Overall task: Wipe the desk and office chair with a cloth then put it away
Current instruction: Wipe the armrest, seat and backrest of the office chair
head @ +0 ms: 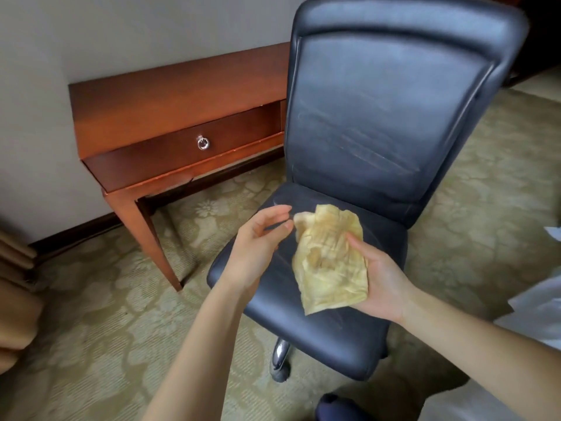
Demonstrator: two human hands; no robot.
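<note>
Holding the cloth [329, 258] in the right hand [381, 279], palm up above the chair [379, 117] seat; thumb pressing down on the cloth's right edge, the remaining fingers hidden beneath it. Cloth lying crumpled and yellowish, draping over the palm, its lower corner hanging down toward the front of the seat, its upper edge reaching toward the left hand [258, 241].

Hovering just beside the cloth with the left hand, fingers [280, 212] loosely curved and apart, gripping nothing; fingertips near the cloth's upper left corner, contact not clearly shown because of blur.

Standing beneath both hands: the chair, black and padded, backrest upright and facing the camera, faint streaks showing across the backrest. Showing a chrome leg [279, 357] under the seat's front.

Sitting behind and left of the chair against the wall [121, 34]: the counter [170, 95], reddish-brown wood, top bare where visible, with one drawer [188, 147] bearing a ring pull [203, 143]. Hiding the counter's right end behind the backrest.

Spreading under everything: a carpet [91, 314] with a pale floral pattern. Hanging at the left edge, tan curtain folds [15, 299]. Showing white fabric [540, 308] at the right edge, and a dark rounded shape [340, 408] at the bottom, too cropped to identify.
</note>
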